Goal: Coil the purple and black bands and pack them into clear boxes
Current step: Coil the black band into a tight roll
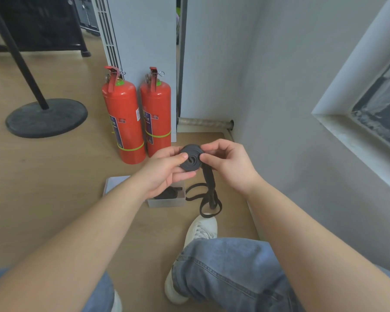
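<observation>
Surroundings: two red metal fire extinguishers (123, 122) stand upright just beyond the hands; a round black stand base (46, 117) sits well to the left.
In the way: the left hand (167, 170) hides part of the clear plastic box (167, 202) on the floor.
Band: the flat black band (190, 157) is wound in a spiral, held in the air; its loose tail loops on the floor.
Left hand: grips the coil, thumb on its face.
Right hand (230, 163): pinches the coil's right edge.

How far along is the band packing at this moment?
Done: something dark lies in the clear box. In hand: the left hand and right hand pinch a partly wound black band coil. Left: its loose tail on the floor needs winding, then boxing. No purple band shows.
</observation>
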`<state>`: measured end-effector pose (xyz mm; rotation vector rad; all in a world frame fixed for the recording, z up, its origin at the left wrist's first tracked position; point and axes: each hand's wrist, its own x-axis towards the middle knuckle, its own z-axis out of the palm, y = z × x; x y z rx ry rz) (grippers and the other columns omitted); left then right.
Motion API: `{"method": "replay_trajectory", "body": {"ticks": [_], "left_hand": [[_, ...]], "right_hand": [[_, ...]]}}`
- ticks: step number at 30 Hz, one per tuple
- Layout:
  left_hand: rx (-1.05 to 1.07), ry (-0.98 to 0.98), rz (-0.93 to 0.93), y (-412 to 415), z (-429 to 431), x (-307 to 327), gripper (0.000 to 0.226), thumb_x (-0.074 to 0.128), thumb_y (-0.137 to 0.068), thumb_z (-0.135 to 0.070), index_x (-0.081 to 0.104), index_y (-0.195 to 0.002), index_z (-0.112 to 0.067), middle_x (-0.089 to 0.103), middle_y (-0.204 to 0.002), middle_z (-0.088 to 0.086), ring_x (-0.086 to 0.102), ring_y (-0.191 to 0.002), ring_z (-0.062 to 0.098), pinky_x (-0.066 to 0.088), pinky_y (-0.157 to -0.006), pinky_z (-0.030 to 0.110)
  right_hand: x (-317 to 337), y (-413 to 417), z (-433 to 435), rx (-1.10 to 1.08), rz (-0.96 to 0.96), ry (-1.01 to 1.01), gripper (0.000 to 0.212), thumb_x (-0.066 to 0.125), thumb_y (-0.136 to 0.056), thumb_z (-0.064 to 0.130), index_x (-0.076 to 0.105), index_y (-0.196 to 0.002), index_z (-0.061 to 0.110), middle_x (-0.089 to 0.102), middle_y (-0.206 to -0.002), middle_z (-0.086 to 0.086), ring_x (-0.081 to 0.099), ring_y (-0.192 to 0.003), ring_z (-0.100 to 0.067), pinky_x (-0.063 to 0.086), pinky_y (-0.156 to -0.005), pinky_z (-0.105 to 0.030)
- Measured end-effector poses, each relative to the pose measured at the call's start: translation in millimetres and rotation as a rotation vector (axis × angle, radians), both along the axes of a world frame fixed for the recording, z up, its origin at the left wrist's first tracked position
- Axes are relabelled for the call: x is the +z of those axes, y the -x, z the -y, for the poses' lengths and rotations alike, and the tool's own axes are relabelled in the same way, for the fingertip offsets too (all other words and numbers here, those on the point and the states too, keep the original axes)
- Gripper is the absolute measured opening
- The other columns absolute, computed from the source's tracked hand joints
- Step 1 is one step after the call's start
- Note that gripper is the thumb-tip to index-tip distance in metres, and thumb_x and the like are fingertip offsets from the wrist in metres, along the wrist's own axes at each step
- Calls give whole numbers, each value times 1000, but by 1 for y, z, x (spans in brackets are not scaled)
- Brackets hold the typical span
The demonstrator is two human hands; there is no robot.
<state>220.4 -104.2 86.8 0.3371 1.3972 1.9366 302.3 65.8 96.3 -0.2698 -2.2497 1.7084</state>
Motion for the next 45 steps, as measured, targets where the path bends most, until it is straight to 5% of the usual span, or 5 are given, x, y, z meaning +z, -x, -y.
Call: {"method": "replay_trajectory", "body": {"ticks": [11, 18, 25, 33, 45], "left_hand": [[39, 19, -62, -3, -2, -2, 29, 44, -106, -4, 53, -133, 2, 65, -128, 22, 69, -113, 31, 62, -86, 37], [-30, 458, -656, 8, 5, 10, 27, 74, -91, -16, 72, -110, -34, 72, -109, -6, 73, -95, 10, 65, -72, 36], [-48, 279, -376, 12, 8, 15, 30, 64, -96, -4, 64, -127, -5, 72, -116, 13, 74, -102, 24, 62, -85, 39], [-78, 377, -488, 10, 8, 15, 24, 67, -95, -9, 70, -113, -25, 70, -115, 2, 73, -103, 19, 64, -80, 39], [-2, 261, -354, 16, 14, 11, 18, 68, -94, -8, 71, -112, -8, 76, -106, 14, 76, -98, 25, 63, -74, 33]], "right_hand": [[1, -1, 0, 28, -11, -118, 21, 79, -87, 7, 68, -92, 23, 78, -95, -2, 76, -90, -20, 62, -88, -42], [-7, 3, 0, 46, 36, -332, 33, 79, -85, 8, 68, -81, 38, 77, -90, 7, 74, -87, -12, 60, -88, -46], [0, 0, 5, 71, 28, -122, 39, 77, -90, 16, 67, -127, 23, 78, -107, 7, 73, -99, -6, 58, -96, -34], [-1, -2, -6, 104, 161, -55, 20, 85, -81, 16, 81, -101, 15, 79, -85, -6, 73, -73, -19, 59, -67, -32], [3, -4, 6, 121, 30, 110, 27, 72, -92, 5, 73, -110, 26, 79, -98, 9, 75, -94, -9, 59, -82, -26]]}}
